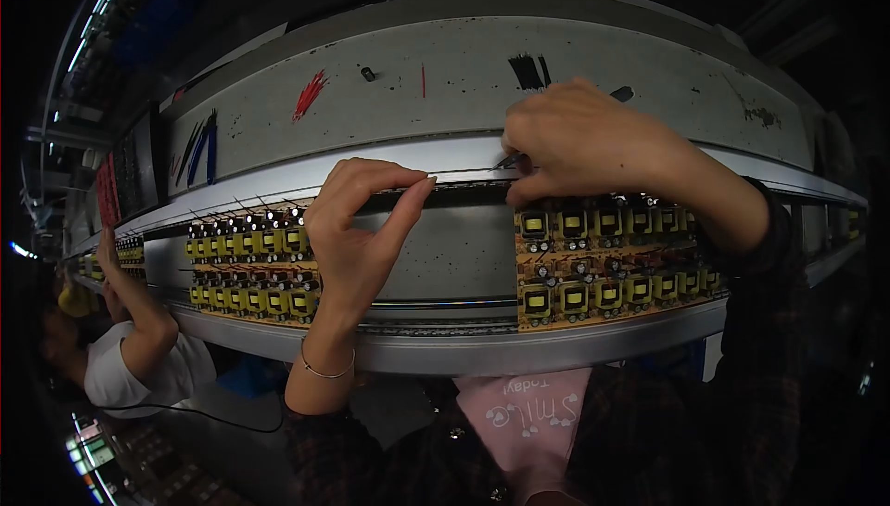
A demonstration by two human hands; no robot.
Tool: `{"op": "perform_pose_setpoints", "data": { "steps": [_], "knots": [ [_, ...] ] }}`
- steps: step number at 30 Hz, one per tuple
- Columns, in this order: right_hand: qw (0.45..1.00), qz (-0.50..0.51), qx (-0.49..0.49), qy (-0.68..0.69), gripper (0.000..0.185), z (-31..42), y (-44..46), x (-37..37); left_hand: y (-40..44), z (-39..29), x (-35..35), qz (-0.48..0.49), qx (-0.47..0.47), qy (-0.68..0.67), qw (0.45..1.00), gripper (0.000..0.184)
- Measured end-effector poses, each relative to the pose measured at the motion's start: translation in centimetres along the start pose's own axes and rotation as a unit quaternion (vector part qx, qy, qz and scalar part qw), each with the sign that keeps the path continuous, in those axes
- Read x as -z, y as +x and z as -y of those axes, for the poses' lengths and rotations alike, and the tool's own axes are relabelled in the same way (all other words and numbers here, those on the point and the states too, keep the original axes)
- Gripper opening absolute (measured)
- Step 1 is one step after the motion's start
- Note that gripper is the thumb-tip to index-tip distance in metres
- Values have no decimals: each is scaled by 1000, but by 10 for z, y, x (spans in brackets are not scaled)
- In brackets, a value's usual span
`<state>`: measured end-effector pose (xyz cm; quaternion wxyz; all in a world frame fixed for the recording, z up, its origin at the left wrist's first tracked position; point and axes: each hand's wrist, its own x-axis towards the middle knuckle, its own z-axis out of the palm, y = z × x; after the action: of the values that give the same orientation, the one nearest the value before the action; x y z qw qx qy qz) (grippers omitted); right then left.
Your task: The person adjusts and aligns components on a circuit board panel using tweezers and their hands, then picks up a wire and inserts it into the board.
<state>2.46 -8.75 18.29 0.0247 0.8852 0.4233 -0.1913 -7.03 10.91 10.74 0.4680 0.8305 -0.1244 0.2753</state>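
My left hand [357, 218] is raised over the line, thumb and index fingertip pinched together beside the metal rail [454, 161]; what they hold, if anything, is too small to name. To its right, my right hand [579, 140] has its fingers closed around a dark, thin tool [507, 162], whose tip points left over the rail. One panel of circuit boards [250, 246] with yellow components lies left of my left hand and partly behind it. A second such panel [607, 269] sits below my right hand and forearm.
Red wires [311, 95], a small black cylinder [368, 74], a single red wire [424, 81] and black wires [527, 72] lie on the grey shelf [464, 42]. Blue-handled tools [202, 149] are at its left. A co-worker [139, 348] sits at the far left.
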Motion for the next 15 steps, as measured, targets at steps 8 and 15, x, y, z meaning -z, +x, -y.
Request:
{"op": "perform_pose_setpoints", "data": {
  "steps": [8,15],
  "knots": [
    [890,-369,80,254,35,-2,-77,21,-1,-1,3,14,6,-5,1000,13],
    [745,-519,143,394,48,-15,-196,-19,0,-11,-5,81,13,-10,997,13]
  ]
}}
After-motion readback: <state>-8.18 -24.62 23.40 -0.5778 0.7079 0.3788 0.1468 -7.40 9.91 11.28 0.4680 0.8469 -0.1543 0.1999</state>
